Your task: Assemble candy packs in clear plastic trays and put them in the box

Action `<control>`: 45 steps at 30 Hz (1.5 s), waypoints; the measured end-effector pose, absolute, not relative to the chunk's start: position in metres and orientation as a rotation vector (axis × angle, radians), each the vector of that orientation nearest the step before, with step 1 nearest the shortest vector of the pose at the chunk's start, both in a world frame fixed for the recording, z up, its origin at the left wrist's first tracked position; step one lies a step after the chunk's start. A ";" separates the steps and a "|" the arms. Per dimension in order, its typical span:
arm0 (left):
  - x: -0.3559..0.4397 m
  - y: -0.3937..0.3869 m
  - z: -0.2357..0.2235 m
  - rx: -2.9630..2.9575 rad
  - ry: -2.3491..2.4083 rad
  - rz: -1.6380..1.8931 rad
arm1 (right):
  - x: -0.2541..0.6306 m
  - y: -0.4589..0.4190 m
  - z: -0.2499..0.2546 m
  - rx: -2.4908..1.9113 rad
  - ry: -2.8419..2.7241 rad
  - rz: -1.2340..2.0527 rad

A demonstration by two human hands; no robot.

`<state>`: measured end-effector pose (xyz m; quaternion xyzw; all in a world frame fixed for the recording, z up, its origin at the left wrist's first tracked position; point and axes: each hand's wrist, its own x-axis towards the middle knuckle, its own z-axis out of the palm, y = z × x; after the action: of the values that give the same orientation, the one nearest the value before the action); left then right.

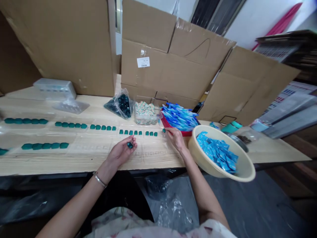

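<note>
R hand (175, 138) pinches green block (163, 131), long axis unclear, L hand (121, 152) cups dk block (129, 145) nr front edge of table (81, 163), cardboard (158, 71) along back.

I'm wearing a slim silver bangle (100, 180) on the wrist of my left hand (121, 152); my right hand (175, 138) is going bare. I'm also wearing a whitish top (121, 220) with scattered reddish patches, probably floral, though blur is hiding detail. Its right sleeve (215, 228) is ending near the elbow. Below, I'm wearing black legwear (127, 195).
</note>
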<state>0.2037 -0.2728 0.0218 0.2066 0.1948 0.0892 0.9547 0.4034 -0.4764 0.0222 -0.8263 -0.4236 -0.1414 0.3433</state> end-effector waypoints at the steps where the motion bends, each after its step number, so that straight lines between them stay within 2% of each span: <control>1: 0.204 -0.273 0.021 0.423 0.397 0.176 | 0.410 -0.479 0.020 -2.199 -1.170 -0.372; 8: 0.208 -0.277 0.018 0.448 0.415 0.157 | 0.416 -0.476 0.003 -2.293 -1.371 -0.342; 19: 0.210 -0.281 0.026 0.377 0.373 0.152 | 0.408 -0.467 0.010 -2.404 -1.545 -0.258; 25: 0.210 -0.284 0.027 0.392 0.303 0.135 | 0.374 -0.455 0.024 -2.162 -1.416 -0.333; 28: 0.210 -0.288 0.032 0.418 0.278 0.145 | 0.331 -0.434 0.035 -1.941 -1.360 -0.237; 32: 0.208 -0.294 0.041 0.438 0.233 0.166 | 0.291 -0.406 0.038 -1.855 -1.404 -0.155; 45: 0.199 -0.290 0.024 1.105 0.326 0.488 | 0.298 -0.405 0.031 -1.608 -0.891 0.337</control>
<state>0.1994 -0.2901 0.0236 0.5172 0.1525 0.2283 0.8106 0.2984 -0.4047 0.0308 -0.6921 -0.3835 0.1448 0.5940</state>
